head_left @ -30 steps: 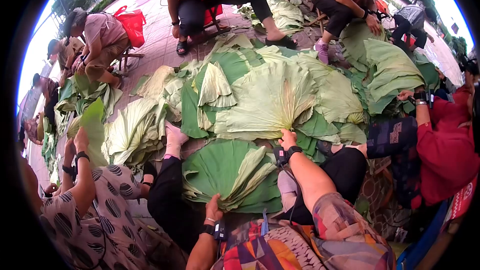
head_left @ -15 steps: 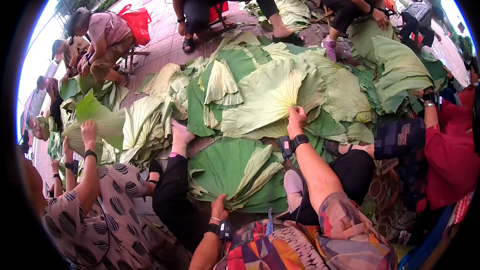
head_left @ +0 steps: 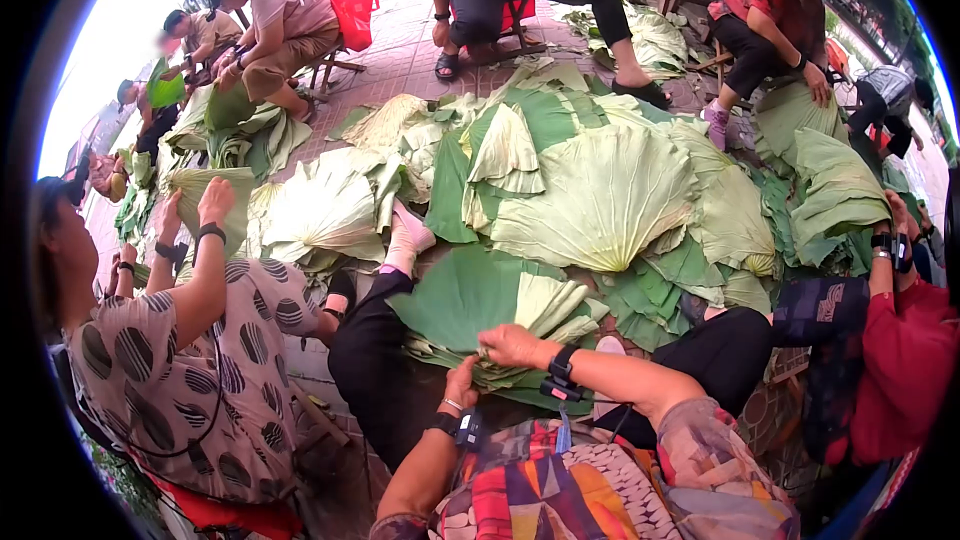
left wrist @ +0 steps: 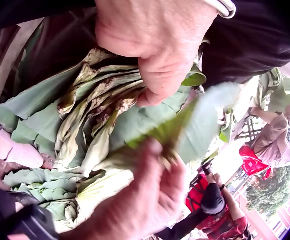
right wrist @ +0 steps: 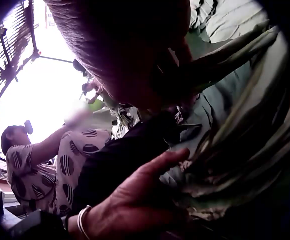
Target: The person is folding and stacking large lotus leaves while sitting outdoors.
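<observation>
A stack of folded lotus leaves [head_left: 450, 290] lies low in front of me, between the legs, green on the left and pale on the right. My left hand [head_left: 460, 383] grips its near edge; in the left wrist view the thumb of that left hand [left wrist: 152, 40] presses down on the leaves beside their browned, crumpled ends. Just right of it, my right hand [head_left: 515, 345] pinches the top lotus leaf [left wrist: 185, 132], which stands partly raised and blurred. Dark in the right wrist view, the right hand [right wrist: 130, 55] is over the left hand [right wrist: 135, 192].
Beyond the stack spreads a heap of lotus leaves with a broad pale leaf [head_left: 600, 200] on top. Another pale pile [head_left: 325, 205] lies to the left. A person in a dotted shirt [head_left: 185, 350] sits close at left, another in red [head_left: 900, 370] at right. Others sit across the heap.
My right hand has let go of the broad pale leaf on the heap and come back beside the left, taking hold of the stack's top leaf. The head view has turned left.
</observation>
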### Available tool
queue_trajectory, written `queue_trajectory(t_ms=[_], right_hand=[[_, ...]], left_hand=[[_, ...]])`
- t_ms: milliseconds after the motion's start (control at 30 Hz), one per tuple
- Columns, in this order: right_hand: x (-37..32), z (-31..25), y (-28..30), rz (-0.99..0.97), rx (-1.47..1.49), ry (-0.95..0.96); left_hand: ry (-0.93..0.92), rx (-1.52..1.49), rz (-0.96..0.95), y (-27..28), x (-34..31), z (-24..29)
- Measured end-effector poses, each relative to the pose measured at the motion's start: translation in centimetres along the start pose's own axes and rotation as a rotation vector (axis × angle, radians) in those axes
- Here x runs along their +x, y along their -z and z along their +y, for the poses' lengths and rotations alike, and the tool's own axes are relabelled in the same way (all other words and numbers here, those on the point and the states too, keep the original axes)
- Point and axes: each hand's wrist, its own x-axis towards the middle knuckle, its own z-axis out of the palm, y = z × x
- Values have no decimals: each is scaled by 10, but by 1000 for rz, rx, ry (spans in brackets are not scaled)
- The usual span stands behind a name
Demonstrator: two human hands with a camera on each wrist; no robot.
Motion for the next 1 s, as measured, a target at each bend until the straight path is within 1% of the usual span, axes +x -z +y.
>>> queue_trajectory(t_ms=[33, 133, 167, 200, 267, 400, 467, 533, 567, 600, 667, 733, 800, 833, 867, 900, 933, 1000], right_hand=[[-9, -1, -11, -58, 33, -23], [-14, -4, -13, -41, 64, -67], [-13, -5, -8, -48, 62, -67], [-11, -4, -2, -89, 79, -73], [-10, -3, 0, -128, 94, -80], [-10, 3, -3, -176, 122, -110], [-9, 2, -3, -186, 132, -117], [-8, 7, 3, -258, 222, -117], [-4, 12, 9, -271, 344, -180], [-2, 20, 15, -185, 496, -210], [0, 46, 25, 64, 522, -314], [-5, 82, 38, 347, 514, -527], [-20, 138, 30, 771, 442, -756], [-33, 159, 33, 912, 497, -908], [-43, 164, 47, 1052, 551, -1059], [-55, 167, 59, 1184, 716, -1136], [-66, 159, 74, 1313, 887, -1209], [-81, 197, 65, 1474, 1074, -1208]], left_hand=[[59, -18, -45, 20, 23, -8], [82, -15, -20, 25, 29, -9], [62, -13, -33, 11, 12, -3], [52, -25, -61, 10, 13, -1], [40, -173, -182, 9, 10, 0], [115, -222, -211, -5, -7, 6], [31, -18, -8, -7, -10, 3], [13, 16, -21, -5, -5, 3], [29, 6, -24, -5, -5, 3], [44, -5, -27, -5, -6, 2], [64, 4, -37, -3, -7, 4], [70, -9, -55, 3, 0, 2], [93, -1, -48, 5, 2, 2], [105, -15, -48, 5, 3, 1], [116, -30, -49, 7, 5, 0], [121, -32, -40, 10, 10, -1], [122, -30, -39, 8, 8, -1], [65, 2, 8, 1, -1, -1]])
